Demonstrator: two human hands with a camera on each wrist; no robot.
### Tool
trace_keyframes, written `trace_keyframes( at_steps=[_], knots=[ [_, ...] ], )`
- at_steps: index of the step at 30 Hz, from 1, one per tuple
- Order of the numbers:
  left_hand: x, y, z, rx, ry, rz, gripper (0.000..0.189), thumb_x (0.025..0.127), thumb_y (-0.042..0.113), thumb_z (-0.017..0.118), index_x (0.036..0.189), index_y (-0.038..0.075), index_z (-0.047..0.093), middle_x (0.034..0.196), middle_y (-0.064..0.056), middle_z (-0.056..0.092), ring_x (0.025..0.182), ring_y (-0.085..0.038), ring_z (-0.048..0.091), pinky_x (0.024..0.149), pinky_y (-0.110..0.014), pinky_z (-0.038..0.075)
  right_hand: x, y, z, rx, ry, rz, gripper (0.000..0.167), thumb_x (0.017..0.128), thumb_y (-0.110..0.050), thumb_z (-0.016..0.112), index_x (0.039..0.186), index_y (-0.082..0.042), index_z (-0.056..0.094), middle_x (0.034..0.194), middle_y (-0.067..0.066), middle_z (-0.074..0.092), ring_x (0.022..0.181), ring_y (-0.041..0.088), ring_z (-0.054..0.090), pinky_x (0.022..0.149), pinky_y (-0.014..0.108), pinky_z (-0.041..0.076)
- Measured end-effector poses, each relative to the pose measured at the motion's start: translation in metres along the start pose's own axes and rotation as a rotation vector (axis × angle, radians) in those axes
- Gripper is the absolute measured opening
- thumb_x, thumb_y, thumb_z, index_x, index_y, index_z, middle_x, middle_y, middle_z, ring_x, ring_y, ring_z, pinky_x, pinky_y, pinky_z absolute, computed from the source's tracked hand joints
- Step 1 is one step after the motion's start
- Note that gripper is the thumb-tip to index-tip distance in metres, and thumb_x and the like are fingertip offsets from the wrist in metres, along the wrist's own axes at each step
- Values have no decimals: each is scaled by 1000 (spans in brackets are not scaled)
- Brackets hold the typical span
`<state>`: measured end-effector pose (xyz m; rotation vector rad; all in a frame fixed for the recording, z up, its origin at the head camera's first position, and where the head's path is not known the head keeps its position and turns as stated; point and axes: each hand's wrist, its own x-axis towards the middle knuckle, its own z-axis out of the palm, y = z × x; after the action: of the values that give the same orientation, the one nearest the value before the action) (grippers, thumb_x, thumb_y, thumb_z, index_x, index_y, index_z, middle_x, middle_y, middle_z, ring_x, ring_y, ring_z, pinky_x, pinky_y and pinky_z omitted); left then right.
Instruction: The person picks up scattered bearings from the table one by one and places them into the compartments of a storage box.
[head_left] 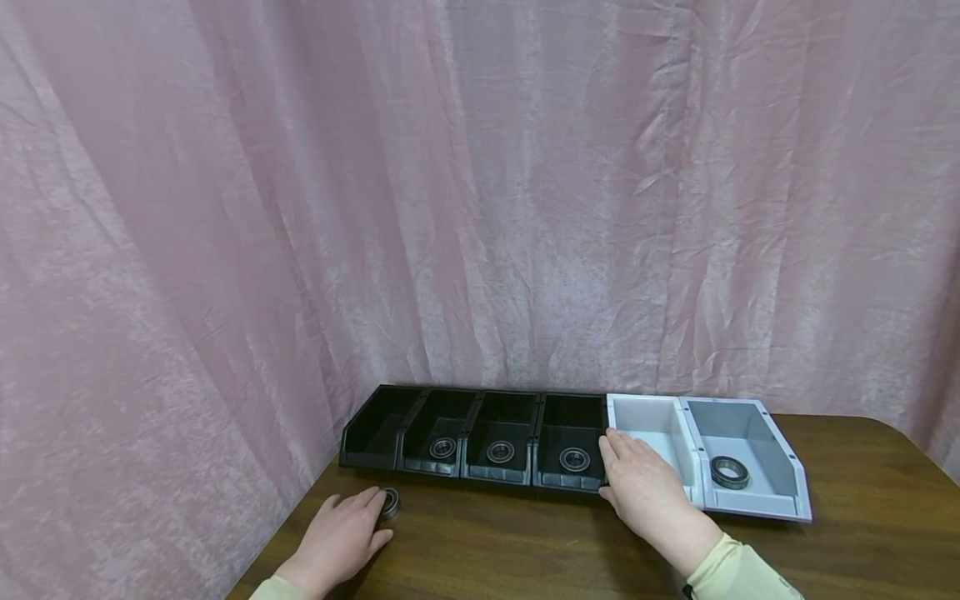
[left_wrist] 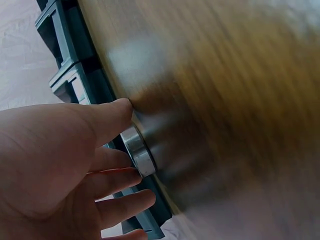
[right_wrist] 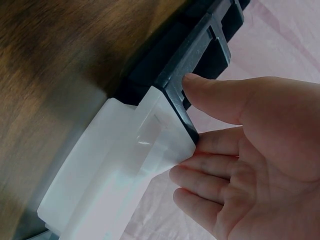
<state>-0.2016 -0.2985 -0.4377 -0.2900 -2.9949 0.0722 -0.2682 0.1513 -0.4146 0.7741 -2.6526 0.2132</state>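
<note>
My left hand (head_left: 337, 537) is low over the table at the left, its fingertips at a ring-shaped metal ball bearing (head_left: 390, 504). In the left wrist view, this bearing (left_wrist: 139, 151) shows its shiny rim between the thumb and the fingers, the thumb apart from it. My right hand (head_left: 648, 496) lies over the side wall between a black bin (head_left: 573, 412) and a white bin (head_left: 652, 408). Its fingers are extended in the right wrist view, and the thumb is by the black bin's edge (right_wrist: 187, 65). I cannot tell whether the palm touches the bin.
Several black bins stand in a row, three of them each holding a bearing (head_left: 500, 452). A light grey bin (head_left: 780, 500) at the right end holds a larger bearing (head_left: 729, 472). The wooden table (head_left: 480, 542) runs in front; a pink curtain (head_left: 525, 208) hangs behind.
</note>
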Motion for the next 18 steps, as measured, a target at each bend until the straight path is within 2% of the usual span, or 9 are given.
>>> trace_keyframes(
  at_steps=[18],
  knots=[
    [9,1,2,7,7,7,55,96,35,86,136,0,71,137,-19,72,127,-38,70,108,-70,48,0,-1,-2,10,-15,7,67,89,-17,92,140,17,62,147,34,62,138,49,61,116,57,49]
  ],
)
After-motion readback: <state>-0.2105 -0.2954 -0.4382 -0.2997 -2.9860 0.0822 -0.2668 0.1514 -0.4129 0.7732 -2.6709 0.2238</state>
